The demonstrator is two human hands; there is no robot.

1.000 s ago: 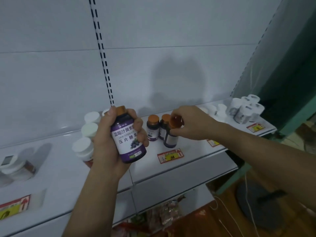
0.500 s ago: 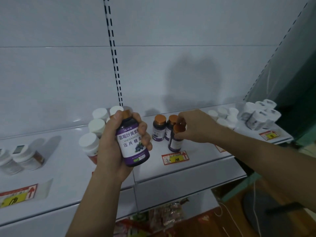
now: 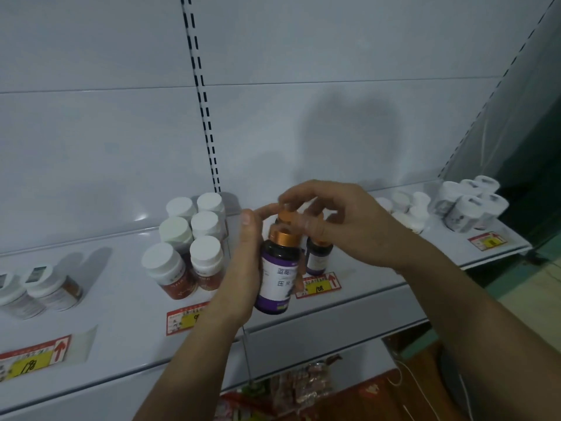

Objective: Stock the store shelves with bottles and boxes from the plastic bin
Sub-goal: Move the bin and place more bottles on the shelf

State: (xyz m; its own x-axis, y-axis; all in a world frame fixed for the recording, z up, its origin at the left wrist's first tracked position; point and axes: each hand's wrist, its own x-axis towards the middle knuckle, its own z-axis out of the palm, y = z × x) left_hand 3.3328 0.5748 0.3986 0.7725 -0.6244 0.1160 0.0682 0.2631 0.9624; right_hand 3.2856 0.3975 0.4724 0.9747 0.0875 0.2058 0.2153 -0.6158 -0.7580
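Note:
My left hand [image 3: 239,268] is wrapped around a dark purple-labelled bottle with a copper cap [image 3: 277,268], holding it upright in front of the white shelf [image 3: 121,302]. My right hand [image 3: 343,226] hovers just right of and above that cap, fingers spread and curled, with nothing clearly gripped. Behind the hands, matching purple bottles stand on the shelf: one [image 3: 317,259] below my right fingers, and the cap of another [image 3: 287,214] shows between my fingertips. The plastic bin is out of view.
Several white-capped red bottles [image 3: 194,241] stand to the left. More white bottles sit at the far left [image 3: 45,287] and far right [image 3: 467,208]. Price tags [image 3: 318,287] line the shelf edge. Snack packets [image 3: 303,387] lie on a lower shelf.
My right hand let go of the purple bottle set on the shelf and drew back toward my left hand. My left hand carried its bottle rightward and turned it.

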